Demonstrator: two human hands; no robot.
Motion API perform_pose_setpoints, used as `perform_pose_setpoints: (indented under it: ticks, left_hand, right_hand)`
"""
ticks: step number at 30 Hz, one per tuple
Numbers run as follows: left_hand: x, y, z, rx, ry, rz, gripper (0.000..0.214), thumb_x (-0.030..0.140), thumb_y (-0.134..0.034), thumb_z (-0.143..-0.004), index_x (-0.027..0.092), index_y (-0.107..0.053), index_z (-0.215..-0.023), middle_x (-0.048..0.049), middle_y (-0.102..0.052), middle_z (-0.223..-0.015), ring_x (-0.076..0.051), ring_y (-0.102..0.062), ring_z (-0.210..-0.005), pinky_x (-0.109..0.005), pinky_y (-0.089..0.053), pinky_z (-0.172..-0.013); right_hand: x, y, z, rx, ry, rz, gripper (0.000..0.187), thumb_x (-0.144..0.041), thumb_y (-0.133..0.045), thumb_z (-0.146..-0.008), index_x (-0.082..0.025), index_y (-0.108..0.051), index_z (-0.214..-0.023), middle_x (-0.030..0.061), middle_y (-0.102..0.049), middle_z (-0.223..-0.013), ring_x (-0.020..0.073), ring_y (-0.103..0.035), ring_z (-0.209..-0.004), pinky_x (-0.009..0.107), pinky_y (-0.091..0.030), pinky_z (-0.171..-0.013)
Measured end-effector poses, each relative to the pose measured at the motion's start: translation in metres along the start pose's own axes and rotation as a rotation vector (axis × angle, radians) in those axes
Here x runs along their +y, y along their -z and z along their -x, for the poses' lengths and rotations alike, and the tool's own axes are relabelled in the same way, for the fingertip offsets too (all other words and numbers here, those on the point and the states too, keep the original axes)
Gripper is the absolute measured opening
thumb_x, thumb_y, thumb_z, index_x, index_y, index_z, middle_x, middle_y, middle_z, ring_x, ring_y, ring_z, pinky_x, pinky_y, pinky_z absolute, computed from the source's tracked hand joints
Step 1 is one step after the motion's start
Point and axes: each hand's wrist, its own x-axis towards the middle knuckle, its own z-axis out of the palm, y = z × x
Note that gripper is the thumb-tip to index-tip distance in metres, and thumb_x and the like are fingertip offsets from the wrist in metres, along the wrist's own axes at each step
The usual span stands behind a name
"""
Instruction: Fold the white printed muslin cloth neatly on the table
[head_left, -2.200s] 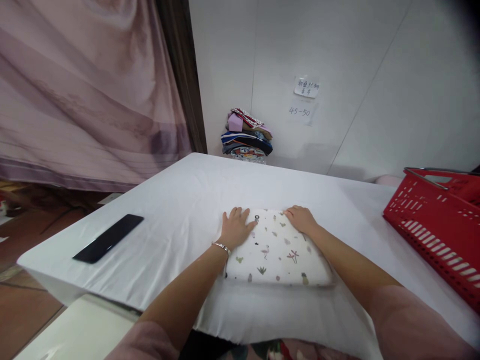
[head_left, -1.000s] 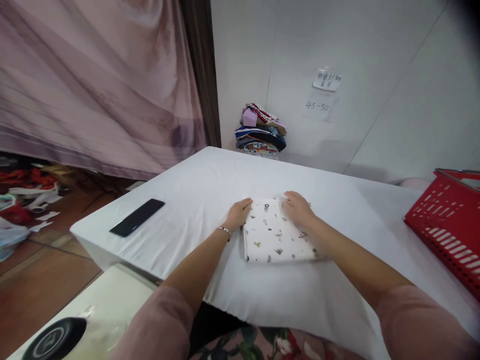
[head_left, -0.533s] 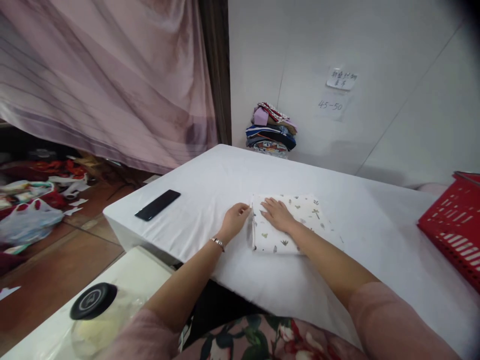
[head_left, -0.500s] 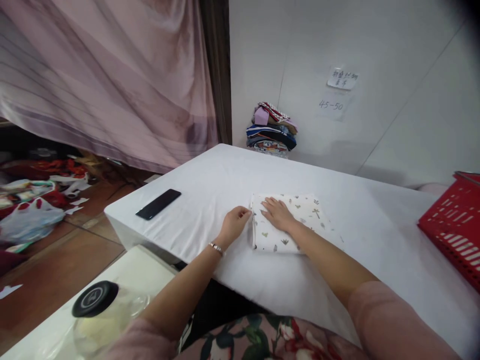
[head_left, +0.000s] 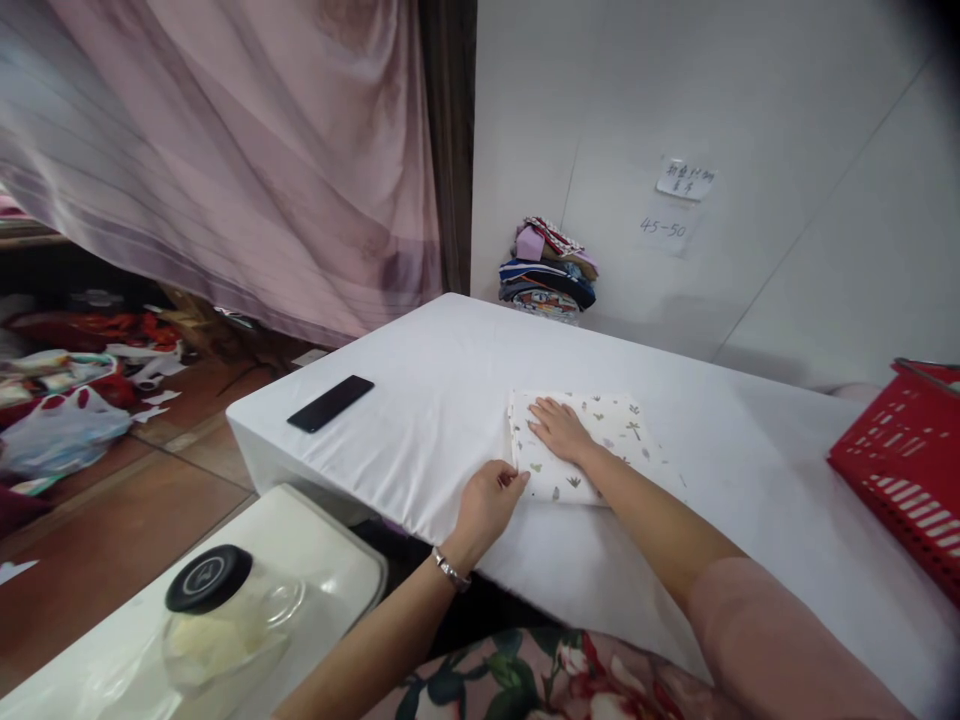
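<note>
My right hand (head_left: 559, 430) stays flat, fingers spread, on the small folded printed cloth (head_left: 611, 425) in the middle of the white worktop (head_left: 420, 390). My left hand (head_left: 489, 500) has slid to its near corner, fingers curled; I cannot tell if they pinch it.

A folded cloth (head_left: 622, 425) of soft, matt white fabric, printed with small coloured motifs, lies on a tabletop (head_left: 450, 360) covered in matt white cloth with faint creases. A phone (head_left: 331, 403) shows a glossy black face. The basket (head_left: 900, 470) is red plastic with a slight shine. The curtain (head_left: 225, 150) is mauve fabric with a satin sheen. Paper notes (head_left: 685, 180) hang on a smooth, pale wall (head_left: 787, 120). A bracelet (head_left: 450, 570) is shiny metal. A clear, glossy jar (head_left: 225, 630) carries a matt black lid (head_left: 208, 578).
</note>
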Motion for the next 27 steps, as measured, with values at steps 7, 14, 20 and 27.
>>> perform_pose_setpoints:
  ticks: [7, 14, 20, 27]
  left_hand:
    - [0.008, 0.0, -0.011, -0.039, 0.057, -0.029, 0.03, 0.044, -0.048, -0.081, 0.017, -0.061, -0.075, -0.003, -0.062, -0.071, -0.014, -0.053, -0.063, -0.026, -0.035, -0.061]
    - [0.006, 0.008, -0.016, -0.277, 0.107, 0.176, 0.041, 0.05, -0.048, -0.076, 0.017, -0.045, -0.052, 0.0044, -0.038, -0.048, -0.009, -0.034, -0.049, -0.024, -0.025, -0.05]
    - [0.006, 0.016, -0.015, -0.417, 0.145, 0.304, 0.034, 0.044, -0.051, -0.073, 0.017, -0.04, -0.054, 0.0066, -0.029, -0.049, -0.007, -0.026, -0.047, -0.023, -0.02, -0.046]
    - [0.006, 0.026, -0.019, -0.512, 0.211, 0.401, 0.029, 0.041, -0.052, -0.071, 0.019, -0.039, -0.06, 0.0079, -0.029, -0.048, -0.005, -0.025, -0.044, -0.021, -0.018, -0.043]
  right_hand:
    - [-0.001, 0.0, 0.001, -0.001, -0.006, 0.008, 0.051, -0.045, -0.024, -0.093, -0.024, -0.036, -0.137, 0.0036, -0.025, -0.149, 0.0214, -0.016, -0.137, 0.042, -0.013, -0.108]
    - [0.0, 0.0, 0.001, 0.027, 0.005, 0.019, 0.05, -0.045, -0.025, -0.093, -0.024, -0.038, -0.136, 0.004, -0.028, -0.147, 0.0223, -0.019, -0.136, 0.043, -0.016, -0.108]
    - [0.0, 0.0, 0.001, 0.031, 0.007, 0.025, 0.05, -0.046, -0.025, -0.093, -0.023, -0.038, -0.136, 0.0045, -0.028, -0.148, 0.0217, -0.019, -0.136, 0.043, -0.015, -0.108]
    - [0.0, 0.0, 0.001, 0.022, -0.009, 0.015, 0.051, -0.046, -0.025, -0.093, -0.024, -0.037, -0.137, 0.0036, -0.027, -0.148, 0.0203, -0.017, -0.137, 0.041, -0.013, -0.108]
